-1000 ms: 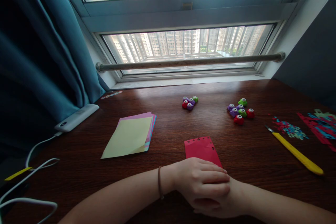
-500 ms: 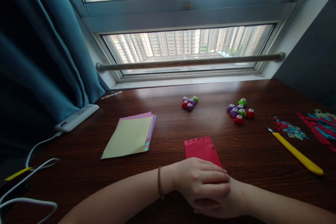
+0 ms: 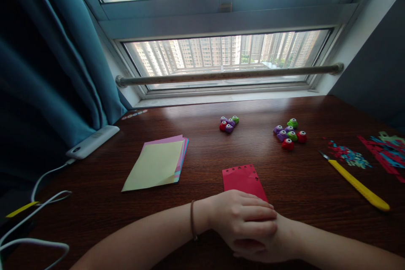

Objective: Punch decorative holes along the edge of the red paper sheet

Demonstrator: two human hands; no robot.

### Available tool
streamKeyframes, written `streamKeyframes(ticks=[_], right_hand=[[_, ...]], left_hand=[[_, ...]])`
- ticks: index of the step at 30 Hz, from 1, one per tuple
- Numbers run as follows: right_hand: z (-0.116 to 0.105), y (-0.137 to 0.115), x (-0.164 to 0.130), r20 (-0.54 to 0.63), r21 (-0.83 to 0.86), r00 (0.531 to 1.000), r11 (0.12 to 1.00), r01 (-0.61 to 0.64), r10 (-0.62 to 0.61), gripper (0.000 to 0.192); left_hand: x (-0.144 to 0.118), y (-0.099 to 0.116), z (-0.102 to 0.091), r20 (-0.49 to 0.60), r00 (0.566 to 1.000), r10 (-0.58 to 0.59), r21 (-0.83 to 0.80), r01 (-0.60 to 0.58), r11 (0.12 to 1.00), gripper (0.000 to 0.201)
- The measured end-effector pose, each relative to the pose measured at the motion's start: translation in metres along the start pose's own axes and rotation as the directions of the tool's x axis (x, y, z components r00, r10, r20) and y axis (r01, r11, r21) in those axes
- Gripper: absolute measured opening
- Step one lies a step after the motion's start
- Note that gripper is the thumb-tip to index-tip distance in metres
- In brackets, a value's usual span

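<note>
While the left hand (image 3: 243,217) lies flat, empty, over the right hand (image 3: 272,247), whose grip I cannot tell, both cover the near edge of the red paper (image 3: 242,180) on the worktop (image 3: 300,185); beyond the paper sit small punches (image 3: 229,123).

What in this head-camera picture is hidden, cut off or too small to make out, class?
- Right hand: mostly covered by the left hand.
- Red paper: near edge hidden under the hands.
- Punched shapes along its far edge: too small to tell.
- Paper scraps: cut off by the right edge.
</note>
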State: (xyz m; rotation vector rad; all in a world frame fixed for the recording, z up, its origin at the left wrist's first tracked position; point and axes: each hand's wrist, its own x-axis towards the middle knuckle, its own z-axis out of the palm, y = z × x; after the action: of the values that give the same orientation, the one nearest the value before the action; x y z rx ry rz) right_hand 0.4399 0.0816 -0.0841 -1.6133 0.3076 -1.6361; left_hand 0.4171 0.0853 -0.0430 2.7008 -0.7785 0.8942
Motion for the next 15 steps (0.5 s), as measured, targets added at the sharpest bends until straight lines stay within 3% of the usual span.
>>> streamKeyframes(ticks=[2,5,10,12,15], right_hand=[[-0.004,-0.005,0.005,0.034,0.015,0.999,1.000,-0.016,0.016,0.043],[-0.013,-0.017,0.011,0.116,0.099,0.992,0.993,-0.057,0.045,0.039],[-0.031,-0.025,0.017,0.390,0.313,0.914,0.917,-0.248,0.114,0.022],[-0.032,-0.006,0.020,0.459,0.379,0.887,0.890,-0.255,0.058,0.017],[-0.024,0.048,0.028,0.602,0.675,0.739,0.688,-0.267,-0.303,0.021]], left_hand=[[0.000,0.000,0.000,0.000,1.000,-0.003,-0.003,0.003,1.000,0.053],[0.000,0.000,-0.001,-0.007,1.000,-0.001,-0.003,0.001,1.000,0.053],[0.002,0.000,-0.002,0.001,1.000,0.001,-0.006,-0.001,1.000,0.053],[0.002,0.000,-0.002,0.001,1.000,0.001,-0.007,-0.001,1.000,0.052],[0.002,0.000,-0.002,0.013,1.000,-0.004,-0.005,0.004,1.000,0.051]])
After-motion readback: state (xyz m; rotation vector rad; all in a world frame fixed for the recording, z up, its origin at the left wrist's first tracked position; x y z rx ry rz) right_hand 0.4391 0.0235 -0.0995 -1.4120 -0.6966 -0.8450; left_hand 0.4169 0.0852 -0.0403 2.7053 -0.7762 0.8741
